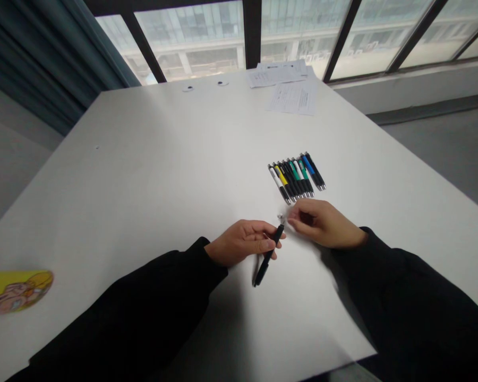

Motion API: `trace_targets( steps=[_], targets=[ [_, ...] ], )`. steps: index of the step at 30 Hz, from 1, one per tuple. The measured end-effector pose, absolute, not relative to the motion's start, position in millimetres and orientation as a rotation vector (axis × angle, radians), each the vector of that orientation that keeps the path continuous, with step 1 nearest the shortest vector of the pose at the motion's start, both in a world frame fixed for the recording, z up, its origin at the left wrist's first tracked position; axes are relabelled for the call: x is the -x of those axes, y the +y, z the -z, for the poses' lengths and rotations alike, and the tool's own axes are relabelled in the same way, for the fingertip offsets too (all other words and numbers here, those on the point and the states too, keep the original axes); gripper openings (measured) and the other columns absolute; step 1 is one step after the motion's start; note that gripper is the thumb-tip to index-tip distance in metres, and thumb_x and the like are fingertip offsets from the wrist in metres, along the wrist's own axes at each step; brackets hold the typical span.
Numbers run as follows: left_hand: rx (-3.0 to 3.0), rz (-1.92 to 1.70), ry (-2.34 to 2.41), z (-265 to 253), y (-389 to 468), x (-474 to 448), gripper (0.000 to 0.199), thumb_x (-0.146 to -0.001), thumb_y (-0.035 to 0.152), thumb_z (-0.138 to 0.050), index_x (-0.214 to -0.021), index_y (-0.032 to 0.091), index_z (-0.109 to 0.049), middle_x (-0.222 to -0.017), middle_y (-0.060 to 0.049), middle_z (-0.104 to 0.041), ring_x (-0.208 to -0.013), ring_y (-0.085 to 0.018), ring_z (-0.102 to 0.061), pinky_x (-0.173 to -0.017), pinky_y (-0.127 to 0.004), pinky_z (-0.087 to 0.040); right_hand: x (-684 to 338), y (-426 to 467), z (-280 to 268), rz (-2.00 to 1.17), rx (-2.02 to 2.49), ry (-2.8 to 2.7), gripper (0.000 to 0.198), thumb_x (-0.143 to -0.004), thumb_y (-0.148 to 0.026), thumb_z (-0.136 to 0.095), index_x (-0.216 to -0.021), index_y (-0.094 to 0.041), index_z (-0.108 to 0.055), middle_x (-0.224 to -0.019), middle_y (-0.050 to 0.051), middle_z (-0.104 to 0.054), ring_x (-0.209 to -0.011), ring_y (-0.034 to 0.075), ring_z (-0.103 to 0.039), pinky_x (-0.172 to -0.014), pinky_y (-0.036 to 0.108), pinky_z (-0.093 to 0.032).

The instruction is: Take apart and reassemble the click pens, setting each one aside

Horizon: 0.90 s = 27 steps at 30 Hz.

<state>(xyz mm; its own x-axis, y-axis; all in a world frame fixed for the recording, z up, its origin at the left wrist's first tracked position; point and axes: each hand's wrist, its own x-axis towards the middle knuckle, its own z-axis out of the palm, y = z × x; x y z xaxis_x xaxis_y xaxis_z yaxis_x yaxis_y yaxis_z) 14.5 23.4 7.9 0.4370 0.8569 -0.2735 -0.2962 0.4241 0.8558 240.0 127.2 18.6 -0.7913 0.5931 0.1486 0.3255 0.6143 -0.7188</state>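
A black pen [269, 255] lies slantwise in my left hand [247, 241], pinched between thumb and fingers, its clip end pointing toward me. Just beyond its far end is a small silver piece [281, 216]; whether it touches the pen I cannot tell. My right hand [318, 223] is close by on the right, with thumb and fingertips curled together. Anything inside that pinch is too small or hidden to make out. Past my right hand, a row of several pens [297, 178] with white, yellow, black, green and blue barrels lies side by side.
The white table [163, 159] stretches to the windows. Printed papers [290, 95] lie at its far edge, near two small round fittings [188, 89]. At the left edge is a yellow item with a cartoon picture [18, 292]. A blue curtain [63, 53] hangs at the far left.
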Motion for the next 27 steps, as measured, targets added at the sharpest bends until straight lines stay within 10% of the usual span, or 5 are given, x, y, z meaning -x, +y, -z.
trace_targets(
  steps=[10, 27],
  targets=[
    [-0.884, -0.756, 0.817, -9.5, 22.6, -12.5, 0.033, -0.077, 0.031, -0.081, -0.101, 0.009, -0.072, -0.086, -0.008, -0.071, -0.071, -0.014, -0.067, -0.07, -0.028, -0.054, -243.5, 122.6, -28.4, -1.559, 0.776, -2.044, 0.028, -0.094, -0.035, -0.058, -0.072, -0.018, -0.055, -0.058, -0.004, -0.047, -0.05, 0.009, -0.039, -0.048, 0.025, -0.03],
    [-0.906, -0.734, 0.838, -6.7, 23.4, -13.4, 0.032, -0.079, 0.03, -0.08, -0.103, 0.01, -0.072, -0.086, -0.008, -0.071, -0.071, -0.013, -0.066, -0.07, -0.027, -0.053, -239.4, 118.4, -31.9, -1.65, 0.733, -2.012, 0.027, -0.092, -0.036, -0.066, -0.076, -0.016, -0.059, -0.056, -0.005, -0.047, -0.049, 0.008, -0.038, -0.048, 0.024, -0.031]
  ],
)
